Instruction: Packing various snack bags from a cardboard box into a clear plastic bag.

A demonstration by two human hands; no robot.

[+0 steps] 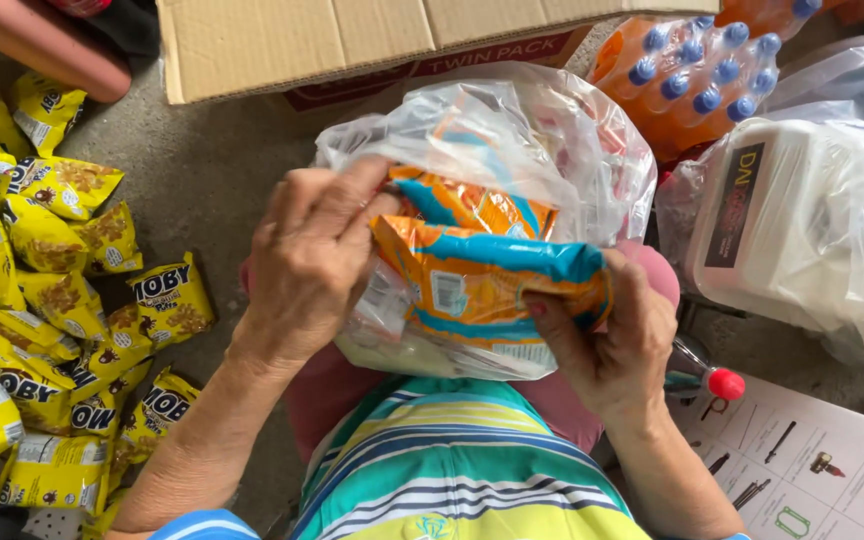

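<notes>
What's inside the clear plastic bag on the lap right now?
The clear plastic bag holds orange-and-blue snack packets; the right hand grips one packet at its mouth, and the left hand pinches the bag's edge. The crinkled plastic and hands hide how many lie deeper.

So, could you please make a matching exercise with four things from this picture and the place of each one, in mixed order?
Things:
1. yellow snack packets
2. orange drink bottles
3. orange and blue packet
4. cardboard box

Places:
A. top right, wrapped in plastic
B. between the left hand and right hand, at the clear plastic bag
C. heaped on the floor, left
D. top edge, above the bag

Pairs: 1-C, 2-A, 3-B, 4-D
</notes>
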